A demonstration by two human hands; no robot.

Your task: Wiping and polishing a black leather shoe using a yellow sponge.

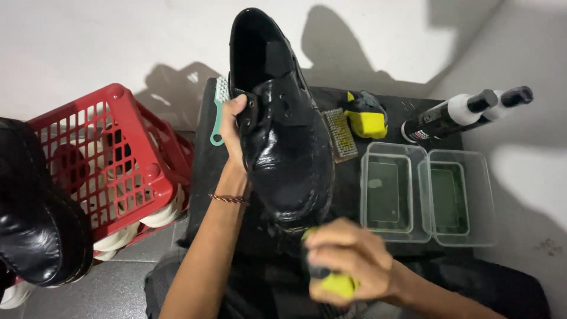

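Note:
My left hand (pixel 233 127) grips a glossy black leather shoe (pixel 283 130) by its side near the lacing and holds it up, toe towards me. My right hand (pixel 348 260) is closed around a yellow and black brush (pixel 336 285) just below the toe of the shoe; the hand is blurred. The shoe's upper looks wet and shiny.
Behind the shoe lie a mint-green brush (pixel 218 115), a bristle brush (pixel 341 134) and a yellow and black brush (pixel 366 115) on a black mat (pixel 407 109). Two clear tubs with liquid (pixel 390 192) (pixel 458 198) and two bottles (pixel 449 115) are at right. A red crate (pixel 115 153) and another black shoe (pixel 35 218) are at left.

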